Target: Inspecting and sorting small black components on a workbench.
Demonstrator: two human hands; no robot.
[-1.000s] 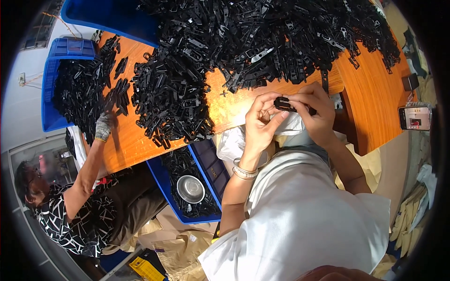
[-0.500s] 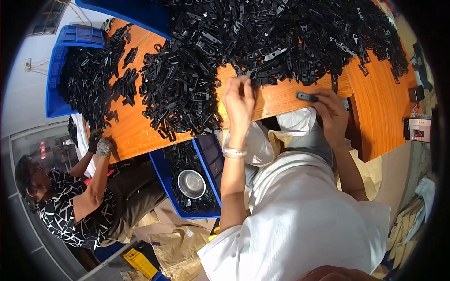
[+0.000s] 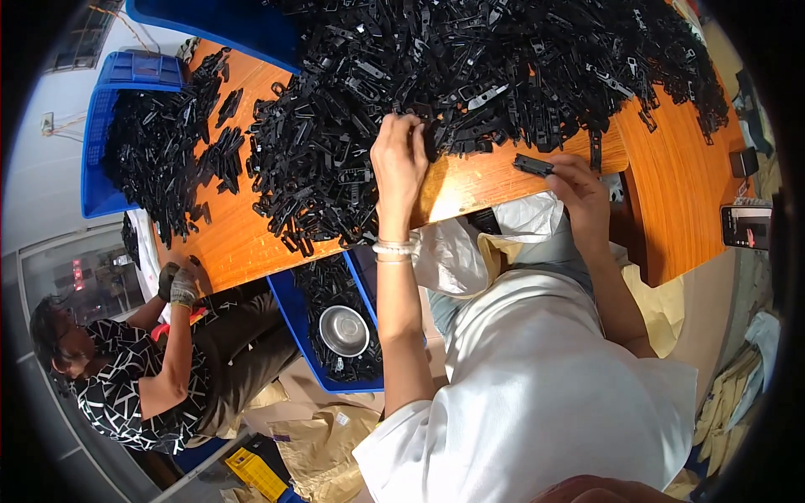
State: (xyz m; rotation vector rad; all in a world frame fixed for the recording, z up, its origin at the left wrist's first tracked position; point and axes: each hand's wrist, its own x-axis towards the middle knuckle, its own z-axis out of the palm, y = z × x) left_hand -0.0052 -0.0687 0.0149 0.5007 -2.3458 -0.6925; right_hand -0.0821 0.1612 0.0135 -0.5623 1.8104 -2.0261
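I get a bright, mostly sharp feed: glare whitens the bench (image 3: 470,178) near its front edge, small highlights glint off the black parts (image 3: 503,75), and fisheye distortion bends straight lines toward the dark rim.

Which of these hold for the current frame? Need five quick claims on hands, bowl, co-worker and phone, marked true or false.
1. The right hand holds a black part. True.
2. The left hand is gripping the metal bowl. False: it is at the edge of the black pile on the table.
3. The metal bowl sits in a blue bin. True.
4. The co-worker is bare-handed. False: gloves cover the co-worker's hands.
5. A phone is near the right edge of the table. True.
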